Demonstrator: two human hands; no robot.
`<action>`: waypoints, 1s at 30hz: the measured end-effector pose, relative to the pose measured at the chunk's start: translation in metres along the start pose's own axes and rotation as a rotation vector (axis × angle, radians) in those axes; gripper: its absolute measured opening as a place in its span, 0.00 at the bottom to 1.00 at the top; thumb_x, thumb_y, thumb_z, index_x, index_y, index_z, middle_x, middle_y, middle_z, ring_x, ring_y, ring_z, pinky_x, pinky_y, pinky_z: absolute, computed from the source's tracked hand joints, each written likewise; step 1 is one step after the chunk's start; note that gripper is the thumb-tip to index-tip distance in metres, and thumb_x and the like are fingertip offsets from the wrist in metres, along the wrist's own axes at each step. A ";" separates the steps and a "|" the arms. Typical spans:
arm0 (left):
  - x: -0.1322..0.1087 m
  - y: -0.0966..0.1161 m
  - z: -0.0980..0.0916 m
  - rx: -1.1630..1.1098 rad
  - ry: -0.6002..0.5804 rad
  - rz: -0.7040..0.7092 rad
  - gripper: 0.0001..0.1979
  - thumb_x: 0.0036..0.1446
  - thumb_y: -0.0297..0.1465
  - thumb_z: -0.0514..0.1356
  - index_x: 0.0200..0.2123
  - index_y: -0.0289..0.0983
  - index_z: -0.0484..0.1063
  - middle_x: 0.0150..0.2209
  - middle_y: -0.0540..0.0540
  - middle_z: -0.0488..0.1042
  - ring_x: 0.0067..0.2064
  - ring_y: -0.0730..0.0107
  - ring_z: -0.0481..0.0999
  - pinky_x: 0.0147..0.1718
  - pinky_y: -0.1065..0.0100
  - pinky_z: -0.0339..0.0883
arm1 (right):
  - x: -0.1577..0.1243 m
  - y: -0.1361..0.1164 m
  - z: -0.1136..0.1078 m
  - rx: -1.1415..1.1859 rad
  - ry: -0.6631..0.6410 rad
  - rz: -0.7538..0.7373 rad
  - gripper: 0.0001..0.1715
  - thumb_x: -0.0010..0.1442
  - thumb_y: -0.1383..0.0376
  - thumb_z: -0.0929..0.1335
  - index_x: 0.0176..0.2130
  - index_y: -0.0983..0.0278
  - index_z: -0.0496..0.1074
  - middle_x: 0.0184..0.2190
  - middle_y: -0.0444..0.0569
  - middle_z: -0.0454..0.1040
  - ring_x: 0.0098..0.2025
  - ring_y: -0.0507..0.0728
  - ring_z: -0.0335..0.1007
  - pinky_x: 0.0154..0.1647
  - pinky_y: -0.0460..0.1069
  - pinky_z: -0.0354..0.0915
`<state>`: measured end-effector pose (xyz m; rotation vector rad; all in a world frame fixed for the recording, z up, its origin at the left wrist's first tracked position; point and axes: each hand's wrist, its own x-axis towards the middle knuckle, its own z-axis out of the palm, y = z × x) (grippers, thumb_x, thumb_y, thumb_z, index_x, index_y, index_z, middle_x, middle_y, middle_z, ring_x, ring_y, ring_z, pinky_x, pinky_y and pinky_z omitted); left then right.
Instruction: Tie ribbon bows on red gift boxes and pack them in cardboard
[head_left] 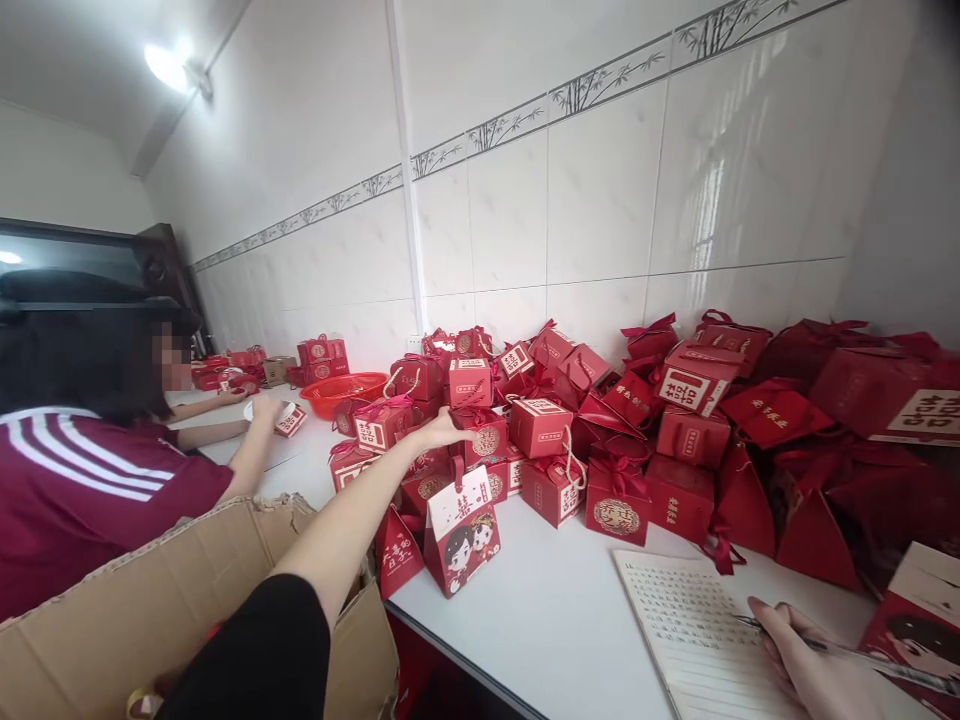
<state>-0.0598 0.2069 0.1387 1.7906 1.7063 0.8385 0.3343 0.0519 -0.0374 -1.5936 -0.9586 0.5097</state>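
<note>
My left hand (pixel 448 430) stretches into the pile of red gift boxes, its thumb and a finger apart. It lies against a red box with a round gold emblem (pixel 489 440); I cannot make out a grip. Below it, near the table's edge, stands a white-topped gift box (pixel 462 535) with two cartoon figures. My right hand (pixel 814 655) is closed on a pen (pixel 840 652), whose tip is over the handwritten lines of a notebook (pixel 675 610). Partly cut off at the right edge is another cartoon-printed gift box (pixel 911 600).
Red gift boxes (pixel 682 500) are heaped along the tiled wall. A cardboard carton (pixel 225 545) stands at the table's near left. Beyond it a co-worker in a maroon shirt (pixel 97 490) handles a small red box (pixel 290 420). An orange-red basin (pixel 319 402) sits behind.
</note>
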 end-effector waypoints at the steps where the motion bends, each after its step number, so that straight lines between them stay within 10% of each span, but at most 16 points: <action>1: 0.000 -0.002 0.001 -0.017 0.007 -0.002 0.60 0.30 0.44 0.69 0.60 0.27 0.39 0.56 0.23 0.57 0.56 0.45 0.61 0.52 0.58 0.56 | 0.000 -0.001 0.000 0.012 -0.039 0.030 0.22 0.45 0.52 0.65 0.15 0.59 0.50 0.10 0.39 0.51 0.13 0.51 0.48 0.13 0.47 0.50; 6: -0.022 -0.004 0.000 -0.027 0.108 0.109 0.59 0.36 0.44 0.67 0.62 0.31 0.33 0.58 0.25 0.53 0.59 0.45 0.56 0.54 0.54 0.52 | 0.001 -0.004 0.002 0.027 -0.147 0.117 0.24 0.45 0.51 0.64 0.14 0.60 0.48 0.11 0.39 0.49 0.16 0.51 0.45 0.17 0.47 0.47; 13: -0.075 -0.004 -0.025 0.684 0.258 0.853 0.42 0.41 0.43 0.65 0.56 0.34 0.53 0.53 0.32 0.62 0.55 0.44 0.60 0.53 0.47 0.52 | -0.002 -0.010 0.001 -0.041 -0.142 0.119 0.23 0.43 0.49 0.63 0.15 0.60 0.49 0.12 0.40 0.50 0.18 0.52 0.46 0.21 0.47 0.47; 18: -0.103 0.001 -0.046 0.717 0.498 1.031 0.44 0.39 0.43 0.66 0.56 0.39 0.49 0.53 0.35 0.60 0.55 0.47 0.61 0.52 0.47 0.55 | -0.005 -0.016 -0.002 -0.105 -0.135 0.135 0.23 0.43 0.49 0.62 0.14 0.61 0.49 0.13 0.40 0.49 0.19 0.53 0.47 0.24 0.48 0.48; 24: -0.132 0.015 -0.045 0.243 0.741 0.820 0.52 0.35 0.41 0.68 0.59 0.40 0.41 0.58 0.37 0.52 0.59 0.51 0.55 0.55 0.52 0.57 | -0.005 -0.015 -0.003 -0.109 -0.137 0.114 0.23 0.44 0.50 0.62 0.15 0.61 0.49 0.14 0.40 0.49 0.19 0.52 0.46 0.24 0.48 0.47; 30: -0.172 0.034 -0.045 -0.592 0.436 0.277 0.37 0.39 0.49 0.62 0.51 0.38 0.60 0.47 0.41 0.70 0.50 0.54 0.69 0.44 0.59 0.68 | -0.001 0.001 -0.003 -0.058 -0.081 -0.002 0.23 0.46 0.53 0.65 0.15 0.61 0.50 0.12 0.39 0.49 0.16 0.52 0.46 0.20 0.47 0.47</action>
